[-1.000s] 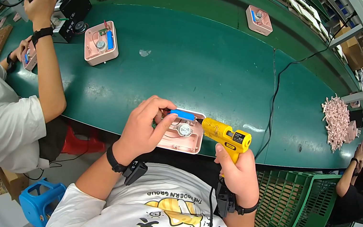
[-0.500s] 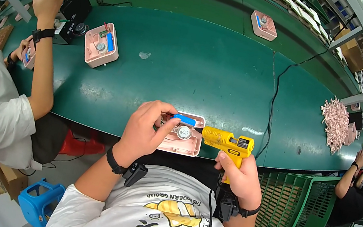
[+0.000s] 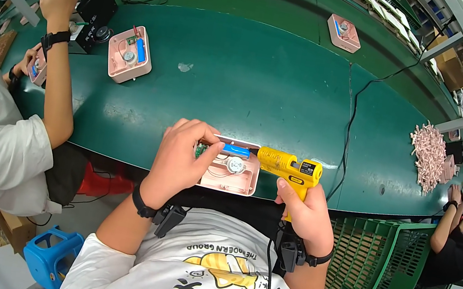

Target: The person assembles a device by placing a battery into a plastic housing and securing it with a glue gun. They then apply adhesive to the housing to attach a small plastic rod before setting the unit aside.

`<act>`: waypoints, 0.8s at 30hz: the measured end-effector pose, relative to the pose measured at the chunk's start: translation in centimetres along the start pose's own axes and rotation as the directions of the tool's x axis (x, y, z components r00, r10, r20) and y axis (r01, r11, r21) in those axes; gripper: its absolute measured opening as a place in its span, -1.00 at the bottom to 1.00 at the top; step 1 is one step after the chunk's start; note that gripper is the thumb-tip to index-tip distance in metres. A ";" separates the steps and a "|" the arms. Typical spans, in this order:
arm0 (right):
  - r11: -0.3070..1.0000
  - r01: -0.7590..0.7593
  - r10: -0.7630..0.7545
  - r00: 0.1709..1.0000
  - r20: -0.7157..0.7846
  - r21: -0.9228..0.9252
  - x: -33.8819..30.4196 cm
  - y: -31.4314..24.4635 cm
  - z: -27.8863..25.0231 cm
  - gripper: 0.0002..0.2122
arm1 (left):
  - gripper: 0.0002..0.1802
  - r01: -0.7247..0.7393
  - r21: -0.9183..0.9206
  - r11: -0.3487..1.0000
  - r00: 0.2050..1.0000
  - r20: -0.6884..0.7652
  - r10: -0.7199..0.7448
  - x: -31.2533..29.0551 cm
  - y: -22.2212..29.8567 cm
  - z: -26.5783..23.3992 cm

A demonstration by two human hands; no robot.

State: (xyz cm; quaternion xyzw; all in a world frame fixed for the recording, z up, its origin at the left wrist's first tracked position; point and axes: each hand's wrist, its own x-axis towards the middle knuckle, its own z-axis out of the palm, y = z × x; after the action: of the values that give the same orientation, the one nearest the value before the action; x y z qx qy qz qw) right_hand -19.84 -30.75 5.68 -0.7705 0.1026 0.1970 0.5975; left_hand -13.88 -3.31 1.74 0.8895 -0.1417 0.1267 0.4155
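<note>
In the head view, a shallow pink plastic case (image 3: 231, 172) sits at the near edge of the green workbench (image 3: 266, 89), open side up, with a blue cell along its top edge, a round silver part in the middle and thin wires inside. The left hand (image 3: 178, 157) curls over its left end, fingers pinching the case rim. The right hand (image 3: 303, 210) is wrapped tight round the handle of a yellow glue gun (image 3: 289, 167), whose nozzle points left and touches the case by the blue cell. Half a second ago the case and gun lay in much the same spot; the co-worker's raised arm (image 3: 58, 71) at far left has hardly moved. Counted: four pink cases on the bench top, a fifth in the co-worker's hand, one glue gun, and one heap of pale pink parts (image 3: 428, 154) at far right.
</note>
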 end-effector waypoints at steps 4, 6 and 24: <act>0.985 0.136 -0.139 0.990 -0.023 -0.108 -0.4 0.5 0.3 -0.76 | -0.89 0.232 -0.185 0.955 0.964 0.172 -0.201 0.6 -0.5 0.0; 0.991 0.116 -0.118 0.992 -0.038 -0.066 -1.1 0.3 0.4 -0.75 | -0.91 0.232 -0.234 0.944 0.965 0.178 -0.193 0.8 -0.8 0.1; 0.990 0.074 -0.078 0.997 -0.029 -0.118 -2.2 -0.5 0.4 -0.74 | -0.80 0.136 -0.091 0.986 0.937 0.336 -0.098 0.2 -1.7 -0.6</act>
State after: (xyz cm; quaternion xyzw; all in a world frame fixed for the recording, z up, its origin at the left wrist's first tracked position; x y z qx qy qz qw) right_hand -21.69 -30.37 6.98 -0.8107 0.0714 0.1667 0.5566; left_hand -13.19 -1.81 0.99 0.8801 -0.1631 -0.0575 0.4422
